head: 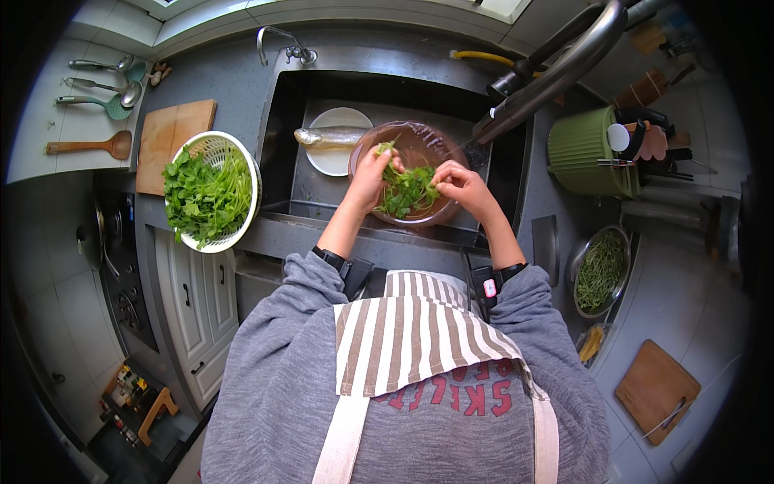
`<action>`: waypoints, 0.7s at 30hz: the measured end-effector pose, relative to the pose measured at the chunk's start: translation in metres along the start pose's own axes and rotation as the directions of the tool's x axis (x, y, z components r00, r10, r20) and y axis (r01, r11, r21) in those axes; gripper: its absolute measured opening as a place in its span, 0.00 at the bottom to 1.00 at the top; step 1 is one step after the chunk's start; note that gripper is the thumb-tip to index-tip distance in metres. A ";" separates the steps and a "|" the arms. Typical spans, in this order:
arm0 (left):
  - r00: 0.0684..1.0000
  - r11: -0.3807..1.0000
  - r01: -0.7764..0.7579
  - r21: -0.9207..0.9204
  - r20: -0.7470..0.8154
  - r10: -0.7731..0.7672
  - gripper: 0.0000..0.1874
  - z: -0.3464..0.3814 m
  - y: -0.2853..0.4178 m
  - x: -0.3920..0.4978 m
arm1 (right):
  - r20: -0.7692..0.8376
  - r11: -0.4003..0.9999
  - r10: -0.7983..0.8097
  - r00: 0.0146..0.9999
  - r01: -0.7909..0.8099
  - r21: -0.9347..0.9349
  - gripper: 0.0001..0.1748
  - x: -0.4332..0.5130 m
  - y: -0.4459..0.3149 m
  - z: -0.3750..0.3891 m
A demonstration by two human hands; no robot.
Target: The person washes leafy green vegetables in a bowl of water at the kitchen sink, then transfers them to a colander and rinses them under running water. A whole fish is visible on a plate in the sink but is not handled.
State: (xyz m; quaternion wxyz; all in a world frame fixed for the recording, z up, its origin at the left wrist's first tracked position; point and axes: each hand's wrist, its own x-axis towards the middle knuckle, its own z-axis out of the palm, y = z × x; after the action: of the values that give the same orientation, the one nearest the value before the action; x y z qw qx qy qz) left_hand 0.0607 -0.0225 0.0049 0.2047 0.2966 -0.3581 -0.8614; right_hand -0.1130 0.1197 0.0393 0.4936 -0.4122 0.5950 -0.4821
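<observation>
My left hand (370, 175) grips the stems of some leafy green herbs (404, 193), which look like cilantro or celery leaf. On the other side my right hand (462, 186) pinches the same herbs between thumb and fingers. Both hands are over a round, translucent brownish bowl (423, 136) that appears to hold water, inside the sink (284, 121). Left of the bowl, a whole fish (332, 137) lies on a white plate (340, 166), partly covered by the bowl's rim. A white plastic colander (243, 233) full of leafy greens (202, 193) stands left of the sink.
A metal faucet (544, 78) reaches over the sink from the upper right; a smaller tap (296, 51) stands behind. A wooden cutting board (172, 130) lies partly under the colander. Right of the sink are a green ribbed container (583, 151), a cleaver-like blade (545, 248) and a metal bowl of greens (601, 272).
</observation>
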 end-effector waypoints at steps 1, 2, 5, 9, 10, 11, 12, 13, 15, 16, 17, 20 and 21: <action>0.998 0.998 0.047 0.051 0.035 -0.048 0.09 0.002 -0.002 0.000 | 0.054 0.999 -0.033 0.998 0.032 0.016 0.03 0.001 -0.004 0.001; 0.993 0.990 0.091 0.103 0.070 -0.099 0.09 0.006 -0.004 -0.001 | 0.105 0.997 -0.070 0.992 0.066 0.035 0.04 0.004 -0.007 0.004; 0.979 0.979 0.154 0.131 0.111 -0.169 0.11 0.018 -0.008 -0.007 | 0.100 0.998 -0.045 0.994 0.049 -0.039 0.05 0.013 -0.010 0.007; 0.981 0.976 0.181 0.120 0.046 -0.188 0.11 0.025 -0.006 -0.010 | -0.098 0.997 -0.039 0.994 0.045 0.058 0.07 0.022 0.003 0.016; 0.983 0.979 0.173 0.111 0.045 -0.179 0.11 0.025 -0.006 -0.010 | -0.139 0.992 -0.113 0.984 0.119 0.037 0.07 0.024 0.009 0.020; 0.980 0.974 0.176 0.143 0.064 -0.186 0.11 0.023 -0.006 -0.010 | -0.179 0.982 -0.186 0.966 0.191 0.012 0.07 0.026 0.014 0.023; 0.978 0.970 0.174 0.168 0.089 -0.191 0.11 0.021 -0.007 -0.011 | -0.208 0.983 -0.170 0.963 0.180 0.030 0.08 0.027 0.020 0.026; 0.974 0.966 0.172 0.192 0.112 -0.196 0.11 0.018 -0.008 -0.011 | -0.236 0.984 -0.153 0.960 0.169 0.048 0.08 0.027 0.025 0.030; 0.977 0.950 0.165 0.264 0.089 -0.194 0.11 0.012 -0.014 -0.013 | -0.245 0.981 -0.073 0.967 0.114 0.154 0.09 0.027 0.035 0.036; 0.978 0.945 0.155 0.287 0.091 -0.188 0.11 0.008 -0.017 -0.015 | -0.220 0.969 -0.013 0.975 0.067 0.239 0.09 0.027 0.039 0.039; 0.977 0.926 0.102 0.362 0.136 -0.161 0.10 0.002 -0.018 -0.017 | -0.189 0.945 0.086 0.978 -0.020 0.327 0.10 0.028 0.043 0.041; 0.969 0.902 0.173 0.395 0.097 -0.228 0.09 -0.013 -0.024 -0.030 | -0.061 0.917 0.232 0.971 -0.197 0.346 0.11 0.030 0.056 0.044; 0.968 0.905 0.197 0.377 0.071 -0.240 0.09 -0.017 -0.026 -0.035 | 0.005 0.902 0.300 0.954 -0.285 0.323 0.11 0.032 0.061 0.045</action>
State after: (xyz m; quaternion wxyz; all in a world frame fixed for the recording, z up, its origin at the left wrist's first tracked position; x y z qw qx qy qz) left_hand 0.0941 0.0062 -0.0113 0.0264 0.3173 -0.4885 -0.8124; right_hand -0.0754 0.0936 -0.0291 0.6070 -0.2219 0.5750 -0.5016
